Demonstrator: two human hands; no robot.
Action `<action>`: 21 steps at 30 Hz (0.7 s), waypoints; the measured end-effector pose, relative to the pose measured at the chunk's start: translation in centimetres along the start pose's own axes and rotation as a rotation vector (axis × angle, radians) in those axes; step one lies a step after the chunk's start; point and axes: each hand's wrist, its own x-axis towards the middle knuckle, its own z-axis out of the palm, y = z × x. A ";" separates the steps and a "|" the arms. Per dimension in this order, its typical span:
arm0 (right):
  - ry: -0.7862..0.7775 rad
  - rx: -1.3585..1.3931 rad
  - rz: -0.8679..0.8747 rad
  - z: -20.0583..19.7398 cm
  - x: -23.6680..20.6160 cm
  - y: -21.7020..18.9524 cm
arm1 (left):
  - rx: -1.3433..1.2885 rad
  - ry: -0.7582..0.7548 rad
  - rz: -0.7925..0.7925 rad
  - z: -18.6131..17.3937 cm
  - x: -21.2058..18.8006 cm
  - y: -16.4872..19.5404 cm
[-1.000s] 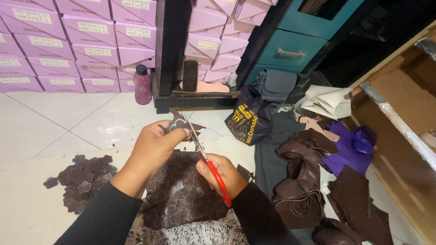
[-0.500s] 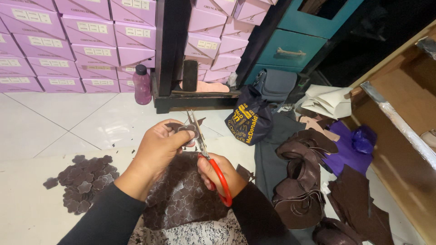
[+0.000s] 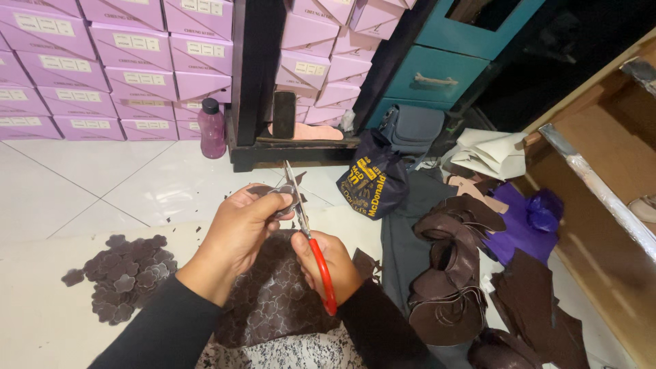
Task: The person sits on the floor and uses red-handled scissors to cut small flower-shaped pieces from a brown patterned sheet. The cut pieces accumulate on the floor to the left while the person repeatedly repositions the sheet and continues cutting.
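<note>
Cutting a flower shape from brown leather

My left hand [image 3: 240,225] pinches the small leather piece [image 3: 277,198] above my lap; my right hand [image 3: 326,265] grips red-handled scissors [image 3: 309,236], whose blades now stand steeper than before.

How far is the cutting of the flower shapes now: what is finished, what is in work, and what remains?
Done: a pile of cut flower pieces lies on the floor to the left. In hand: the left hand holds a small piece while the right hand works the red-handled scissors on it. Left: the brown sheet with marked flower outlines in the lap is mostly uncut.
</note>
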 end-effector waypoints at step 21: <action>-0.115 -0.169 -0.064 -0.9 -0.1 -0.7 | 0.206 0.043 0.142 -0.4 -0.7 1.7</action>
